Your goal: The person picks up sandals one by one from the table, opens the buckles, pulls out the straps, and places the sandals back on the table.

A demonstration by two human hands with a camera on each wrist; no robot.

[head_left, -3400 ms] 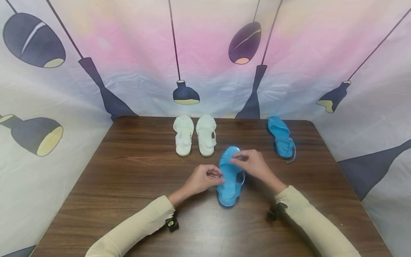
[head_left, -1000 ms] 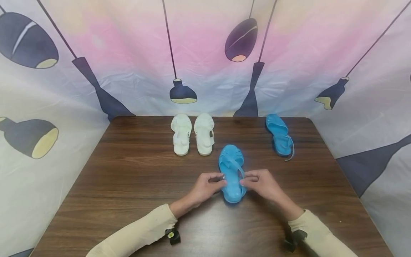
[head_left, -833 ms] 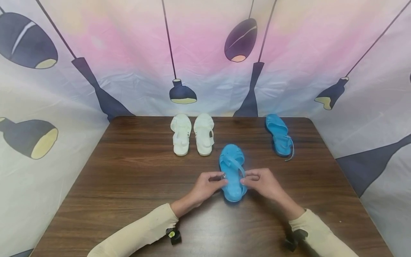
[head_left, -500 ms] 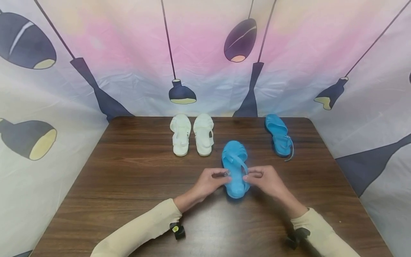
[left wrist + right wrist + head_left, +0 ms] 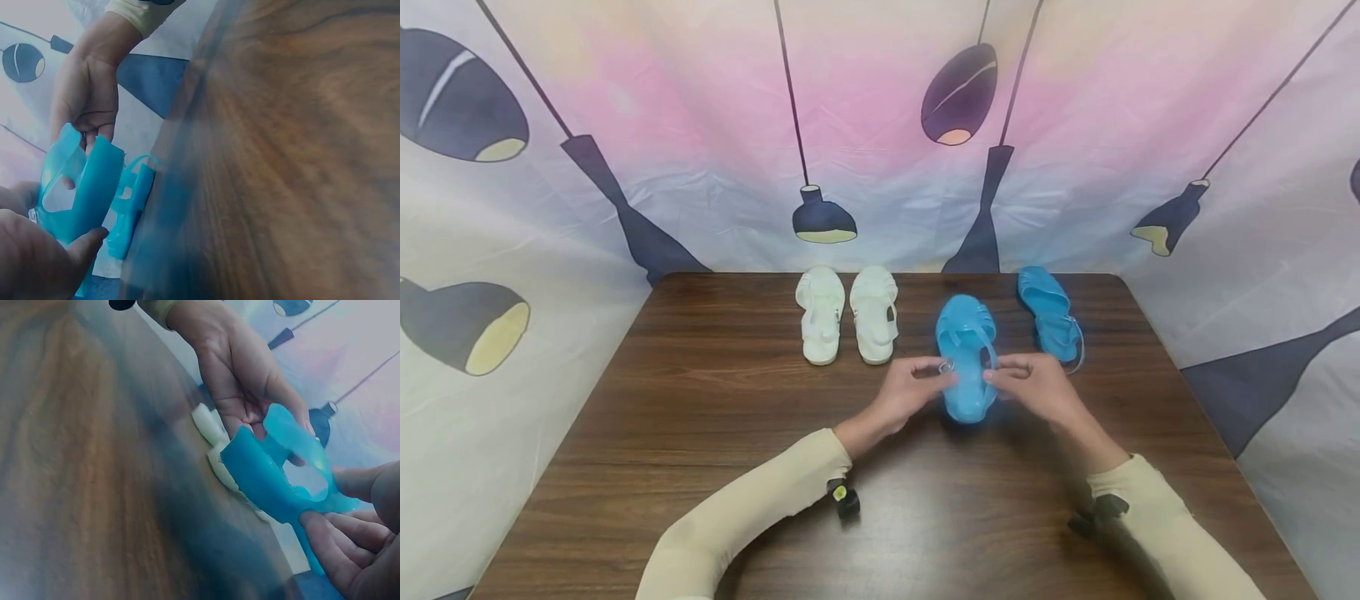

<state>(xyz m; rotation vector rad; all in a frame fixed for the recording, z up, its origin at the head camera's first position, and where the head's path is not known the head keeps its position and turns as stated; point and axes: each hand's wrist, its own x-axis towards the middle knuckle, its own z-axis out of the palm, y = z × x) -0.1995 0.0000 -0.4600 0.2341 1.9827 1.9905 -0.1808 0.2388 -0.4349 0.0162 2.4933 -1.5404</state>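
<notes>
A blue sandal (image 5: 970,362) is held between both hands, toe pointing away from the person. My left hand (image 5: 910,387) pinches its left side beside a small metal buckle (image 5: 947,366). On the other side, my right hand (image 5: 1037,387) pinches the right edge near the ankle strap. Both wrist views show the sandal (image 5: 100,187) raised off the tabletop, heel towards the cameras. A second blue sandal (image 5: 1047,312) lies just to its right at the far edge, its strap end hanging loose.
Two white sandals (image 5: 822,317) stand side by side to the left, near the far edge of the brown wooden table (image 5: 715,383). Behind the table hangs a cloth backdrop (image 5: 880,125) printed with lamps. A small black wrist camera (image 5: 844,497) sits under the left sleeve.
Both hands, now pinching the sandal's two sides, have carried it forward and slightly right, closer to the other blue sandal. Earlier, the right hand was at its front straps. The white sandals stayed put.
</notes>
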